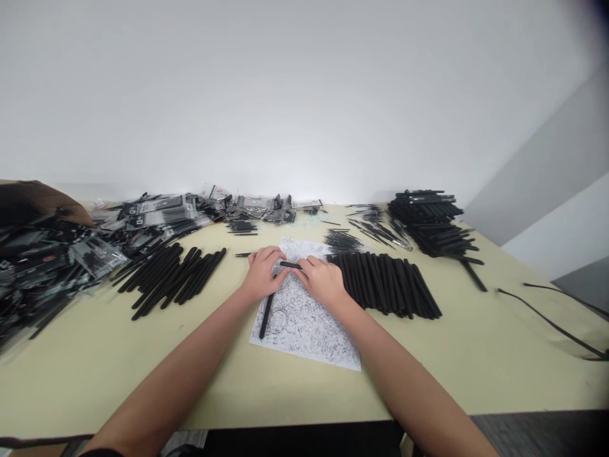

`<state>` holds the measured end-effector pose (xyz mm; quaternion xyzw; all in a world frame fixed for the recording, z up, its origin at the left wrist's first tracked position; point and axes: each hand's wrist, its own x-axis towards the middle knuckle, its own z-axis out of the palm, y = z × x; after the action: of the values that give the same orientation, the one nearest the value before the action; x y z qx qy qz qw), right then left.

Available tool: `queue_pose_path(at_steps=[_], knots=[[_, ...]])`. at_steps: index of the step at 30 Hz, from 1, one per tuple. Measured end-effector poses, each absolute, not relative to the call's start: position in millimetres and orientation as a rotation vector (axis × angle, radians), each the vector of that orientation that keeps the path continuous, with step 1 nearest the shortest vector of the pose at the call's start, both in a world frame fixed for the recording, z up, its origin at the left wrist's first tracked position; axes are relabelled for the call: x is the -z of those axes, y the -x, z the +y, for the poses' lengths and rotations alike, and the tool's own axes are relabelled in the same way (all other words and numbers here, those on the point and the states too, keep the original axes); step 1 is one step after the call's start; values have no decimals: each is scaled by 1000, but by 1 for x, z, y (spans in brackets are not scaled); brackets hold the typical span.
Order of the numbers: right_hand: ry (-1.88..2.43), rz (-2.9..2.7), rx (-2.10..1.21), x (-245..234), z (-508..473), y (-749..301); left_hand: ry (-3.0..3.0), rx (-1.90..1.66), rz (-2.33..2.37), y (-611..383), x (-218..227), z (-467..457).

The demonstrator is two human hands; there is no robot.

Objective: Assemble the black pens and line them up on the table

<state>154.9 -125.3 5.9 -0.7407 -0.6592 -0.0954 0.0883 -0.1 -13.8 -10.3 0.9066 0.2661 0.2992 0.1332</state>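
Note:
Above a scribbled sheet of paper [309, 324], my left hand [262, 273] and my right hand [323, 280] meet at a short stretch of a black pen [291, 264]. Fingertips of both hands close on it, one hand at each end; the rest of it is hidden by my fingers. A second black pen [267, 315] lies on the paper's left side, its top near my left hand. Close beside my right hand is a row of black pens [385, 282]. Left of my left hand, more black pens [176, 279] lie in a loose group.
Thin black refills [342, 240] lie beyond my right hand. At the back right rises a stack of black pens [428, 222]. Clear plastic packets [162, 212] pile up at the left by a brown box [42, 197]. Eyeglasses [556, 324] rest at the table's right.

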Motion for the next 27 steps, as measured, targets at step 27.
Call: queue_pose_path(at_steps=[27], knots=[[2217, -1900, 276, -4, -125, -157, -2616, -862, 761, -1, 15, -8]])
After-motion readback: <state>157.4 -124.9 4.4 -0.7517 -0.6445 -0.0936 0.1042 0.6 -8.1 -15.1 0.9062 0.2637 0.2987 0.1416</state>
